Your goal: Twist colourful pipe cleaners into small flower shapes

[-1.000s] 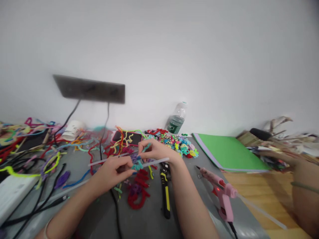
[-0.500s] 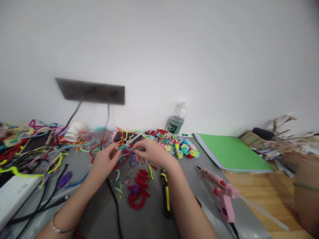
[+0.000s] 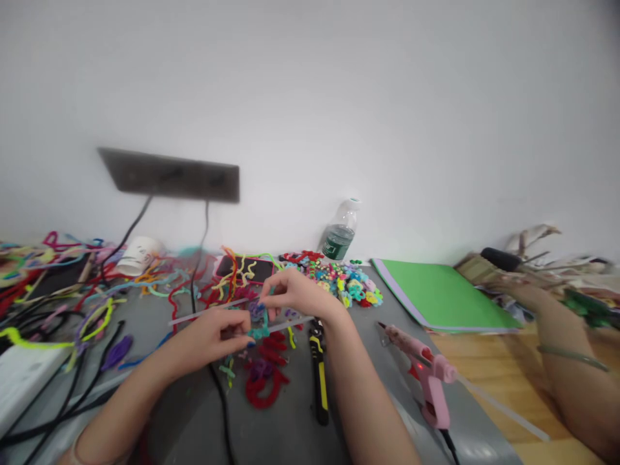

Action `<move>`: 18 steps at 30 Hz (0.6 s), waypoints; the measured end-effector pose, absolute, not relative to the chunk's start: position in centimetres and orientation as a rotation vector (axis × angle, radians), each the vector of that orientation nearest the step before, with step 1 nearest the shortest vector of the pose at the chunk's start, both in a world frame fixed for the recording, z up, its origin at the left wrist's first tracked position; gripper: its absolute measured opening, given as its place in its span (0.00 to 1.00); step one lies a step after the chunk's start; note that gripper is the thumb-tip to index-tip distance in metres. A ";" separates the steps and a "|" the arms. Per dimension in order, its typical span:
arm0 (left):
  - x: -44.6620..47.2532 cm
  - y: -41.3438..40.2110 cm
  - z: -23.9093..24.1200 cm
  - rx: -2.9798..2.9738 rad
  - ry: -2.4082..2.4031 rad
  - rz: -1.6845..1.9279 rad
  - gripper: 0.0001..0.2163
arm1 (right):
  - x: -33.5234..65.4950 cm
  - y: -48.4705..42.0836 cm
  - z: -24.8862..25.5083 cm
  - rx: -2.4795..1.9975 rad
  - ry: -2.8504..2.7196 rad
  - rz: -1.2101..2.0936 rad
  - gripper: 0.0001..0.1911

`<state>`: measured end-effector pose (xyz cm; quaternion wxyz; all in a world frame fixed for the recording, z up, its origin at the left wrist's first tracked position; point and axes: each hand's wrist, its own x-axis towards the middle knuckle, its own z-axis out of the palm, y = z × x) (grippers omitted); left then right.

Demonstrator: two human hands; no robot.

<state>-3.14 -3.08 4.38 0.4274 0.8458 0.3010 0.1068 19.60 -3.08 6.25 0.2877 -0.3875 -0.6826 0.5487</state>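
My left hand (image 3: 220, 336) is closed, its thumb and fingertips pinching the lower end of a bent teal pipe cleaner (image 3: 259, 332). Just above and to the right, my right hand (image 3: 295, 294) has its fingers closed on the upper part of the same piece. Translucent glue sticks (image 3: 290, 325) lie around the hands, one passing behind the left. Below the hands, red pipe cleaner coils (image 3: 266, 391) rest on the grey table (image 3: 194, 420) with a purple curl (image 3: 261, 369) on them. Black-and-yellow pliers (image 3: 320, 381) lie beside my right forearm.
A pink glue gun (image 3: 429, 368) with a red light lies right. Behind are a water bottle (image 3: 340, 232), small pipe cleaner flowers (image 3: 356, 287), a phone (image 3: 247, 269) and green sheets (image 3: 445, 294). Cables, a paper cup (image 3: 139, 255) and loose pipe cleaners crowd the left. Another person's arm (image 3: 562, 336) reaches in.
My left hand has moved down and right, and the teal piece now stands between both hands. My right hand has shifted slightly. The other person's arm has reached further up and left.
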 end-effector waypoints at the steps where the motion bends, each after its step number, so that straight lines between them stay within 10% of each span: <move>1: -3.3 -3.1 4.7 2.086 0.738 0.298 0.12 | 19.7 -2.9 6.0 -0.996 -1.789 1.513 0.11; 18: -2.8 -3.6 5.5 1.873 1.166 1.096 0.10 | 18.1 -2.3 5.3 -0.918 -1.640 1.417 0.18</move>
